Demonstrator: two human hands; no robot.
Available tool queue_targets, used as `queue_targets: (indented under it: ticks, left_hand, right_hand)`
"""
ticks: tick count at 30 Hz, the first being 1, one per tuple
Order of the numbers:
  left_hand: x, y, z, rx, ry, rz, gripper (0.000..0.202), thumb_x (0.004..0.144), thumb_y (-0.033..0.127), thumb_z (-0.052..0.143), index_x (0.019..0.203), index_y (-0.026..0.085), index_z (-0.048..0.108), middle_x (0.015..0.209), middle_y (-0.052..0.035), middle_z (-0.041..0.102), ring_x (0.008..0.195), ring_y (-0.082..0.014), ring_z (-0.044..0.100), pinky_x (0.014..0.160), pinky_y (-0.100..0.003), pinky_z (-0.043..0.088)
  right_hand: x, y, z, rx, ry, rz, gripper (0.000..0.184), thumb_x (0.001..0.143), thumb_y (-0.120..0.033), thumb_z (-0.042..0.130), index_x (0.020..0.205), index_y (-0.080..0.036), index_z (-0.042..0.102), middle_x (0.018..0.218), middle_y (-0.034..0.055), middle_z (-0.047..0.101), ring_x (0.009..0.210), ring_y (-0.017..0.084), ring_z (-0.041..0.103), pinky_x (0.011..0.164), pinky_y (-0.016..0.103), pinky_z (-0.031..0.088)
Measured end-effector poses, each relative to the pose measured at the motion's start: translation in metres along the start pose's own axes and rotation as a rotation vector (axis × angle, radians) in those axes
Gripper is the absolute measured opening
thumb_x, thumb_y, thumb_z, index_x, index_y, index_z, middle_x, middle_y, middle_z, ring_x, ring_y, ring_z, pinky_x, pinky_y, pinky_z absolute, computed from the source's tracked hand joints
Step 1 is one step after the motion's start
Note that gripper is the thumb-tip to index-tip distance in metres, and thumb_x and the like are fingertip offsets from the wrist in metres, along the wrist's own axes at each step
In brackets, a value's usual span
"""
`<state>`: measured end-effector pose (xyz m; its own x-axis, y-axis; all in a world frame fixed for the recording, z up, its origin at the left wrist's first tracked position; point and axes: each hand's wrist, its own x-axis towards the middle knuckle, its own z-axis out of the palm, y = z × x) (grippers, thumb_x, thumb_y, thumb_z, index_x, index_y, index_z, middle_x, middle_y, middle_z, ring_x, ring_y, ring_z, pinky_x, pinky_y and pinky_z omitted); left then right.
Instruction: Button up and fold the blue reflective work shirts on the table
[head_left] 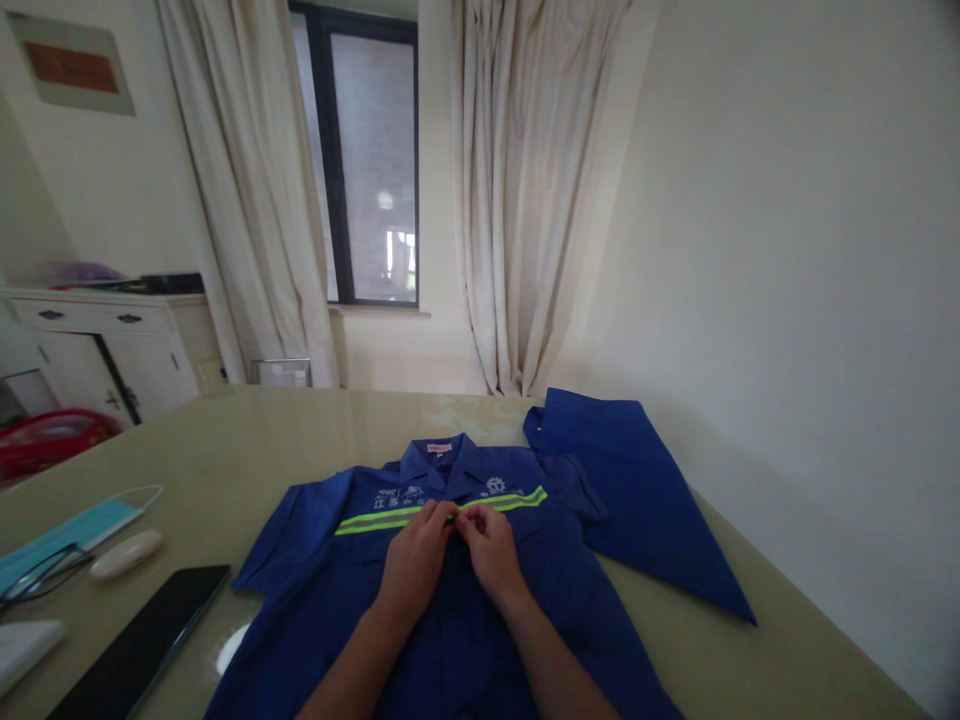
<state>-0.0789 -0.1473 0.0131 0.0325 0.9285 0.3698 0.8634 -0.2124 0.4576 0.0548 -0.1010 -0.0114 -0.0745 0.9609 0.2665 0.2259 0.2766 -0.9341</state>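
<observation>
A dark blue short-sleeved work shirt [352, 590] lies front up before me, its collar pointing away. A yellow-green and grey reflective stripe crosses its chest, with pale printing above. My left hand [421, 550] and my right hand [487, 545] meet at the middle of the chest, on the front opening by the stripe. Both have their fingertips pinched on the shirt's front edge, close together. Whatever small part lies between the fingertips, such as a button, is hidden.
Folded blue cloth [637, 490] lies right of the shirt, near the wall. On the table's left are a black phone [142, 640], a light oval object [126, 555], glasses [45, 578] and a blue face mask [71, 540]. A white cabinet [142, 350] stands beyond.
</observation>
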Motion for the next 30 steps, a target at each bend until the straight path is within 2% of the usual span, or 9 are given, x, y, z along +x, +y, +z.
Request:
queue_targets:
  ticks: [4, 8, 11, 13, 17, 19, 23, 26, 30]
  left_hand:
    - [0.000, 0.002, 0.000, 0.125, 0.004, -0.026, 0.020, 0.102, 0.022, 0.046, 0.111, 0.028, 0.063, 0.106, -0.0011, 0.066, 0.095, -0.0177, 0.067, 0.078, -0.025, 0.049]
    - [0.003, -0.007, 0.003, 0.148, 0.002, -0.063, 0.029, 0.103, 0.017, 0.038, 0.114, 0.026, 0.063, 0.107, -0.0034, 0.070, 0.100, -0.0183, 0.067, 0.087, -0.028, 0.049]
    - [0.002, -0.017, 0.006, 0.195, 0.009, -0.068, 0.029, 0.104, 0.025, 0.039, 0.119, 0.026, 0.064, 0.124, -0.0064, 0.069, 0.117, -0.0234, 0.063, 0.103, -0.040, 0.045]
    - [0.003, -0.023, 0.008, 0.202, 0.005, -0.068, 0.029, 0.104, 0.034, 0.040, 0.122, 0.028, 0.063, 0.135, -0.0056, 0.065, 0.131, -0.0264, 0.055, 0.113, -0.049, 0.037]
    - [0.014, -0.033, 0.010, 0.190, -0.041, -0.070, 0.029, 0.104, 0.037, 0.038, 0.120, 0.029, 0.061, 0.140, -0.0044, 0.064, 0.142, -0.0267, 0.045, 0.118, -0.054, 0.030]
    - [0.024, -0.036, 0.008, 0.198, -0.060, -0.053, 0.027, 0.103, 0.037, 0.040, 0.117, 0.028, 0.062, 0.139, -0.0049, 0.065, 0.142, -0.0269, 0.045, 0.117, -0.053, 0.031]
    - [0.042, -0.037, 0.000, 0.207, -0.067, 0.002, 0.024, 0.101, 0.036, 0.046, 0.113, 0.026, 0.065, 0.131, -0.0051, 0.066, 0.131, -0.0241, 0.054, 0.112, -0.045, 0.038]
    - [0.041, -0.029, -0.006, 0.242, -0.051, 0.043, 0.028, 0.101, 0.027, 0.043, 0.110, 0.022, 0.068, 0.124, -0.0086, 0.066, 0.120, -0.0229, 0.058, 0.108, -0.040, 0.041]
    - [0.018, -0.012, -0.009, 0.284, -0.092, 0.101, 0.036, 0.102, 0.021, 0.036, 0.112, 0.022, 0.070, 0.117, -0.0091, 0.068, 0.113, -0.0221, 0.061, 0.104, -0.037, 0.045]
  right_hand:
    - [-0.002, -0.005, -0.002, -0.024, 0.026, -0.021, 0.025, 0.089, -0.038, 0.058, 0.079, -0.019, 0.072, 0.074, 0.0035, 0.072, 0.071, 0.021, 0.066, 0.068, 0.029, 0.049]
    - [-0.008, -0.013, 0.000, -0.226, 0.079, -0.144, 0.023, 0.088, -0.023, 0.052, 0.098, -0.019, 0.072, 0.098, 0.0083, 0.073, 0.091, 0.023, 0.067, 0.085, 0.032, 0.051]
    - [-0.013, -0.016, -0.003, -0.481, 0.087, -0.176, 0.033, 0.086, -0.016, 0.051, 0.112, -0.019, 0.070, 0.116, 0.0116, 0.070, 0.112, 0.026, 0.063, 0.101, 0.037, 0.046]
    - [-0.015, -0.015, -0.012, -0.662, 0.087, -0.131, 0.039, 0.087, -0.020, 0.055, 0.123, -0.018, 0.068, 0.131, 0.0138, 0.065, 0.126, 0.031, 0.056, 0.108, 0.044, 0.041]
    - [-0.014, -0.012, -0.041, -0.798, 0.045, -0.041, 0.042, 0.089, -0.030, 0.060, 0.129, -0.018, 0.067, 0.138, 0.0155, 0.063, 0.131, 0.036, 0.053, 0.109, 0.049, 0.039]
    - [-0.015, -0.017, -0.057, -0.687, 0.033, -0.063, 0.037, 0.091, -0.030, 0.057, 0.123, -0.018, 0.070, 0.129, 0.0141, 0.068, 0.125, 0.032, 0.059, 0.108, 0.044, 0.042]
    - [-0.034, -0.037, -0.086, -0.505, 0.132, -0.135, 0.034, 0.095, -0.034, 0.049, 0.116, -0.020, 0.072, 0.119, 0.0113, 0.072, 0.113, 0.028, 0.066, 0.104, 0.040, 0.047]
    - [-0.075, -0.040, -0.124, -0.615, 0.165, -0.083, 0.035, 0.092, -0.042, 0.054, 0.115, -0.023, 0.072, 0.121, 0.0108, 0.071, 0.114, 0.030, 0.065, 0.104, 0.042, 0.048]
    - [-0.159, -0.013, -0.189, -0.658, 0.146, 0.064, 0.046, 0.084, -0.055, 0.062, 0.118, -0.026, 0.072, 0.119, 0.0103, 0.073, 0.107, 0.032, 0.069, 0.096, 0.041, 0.054]
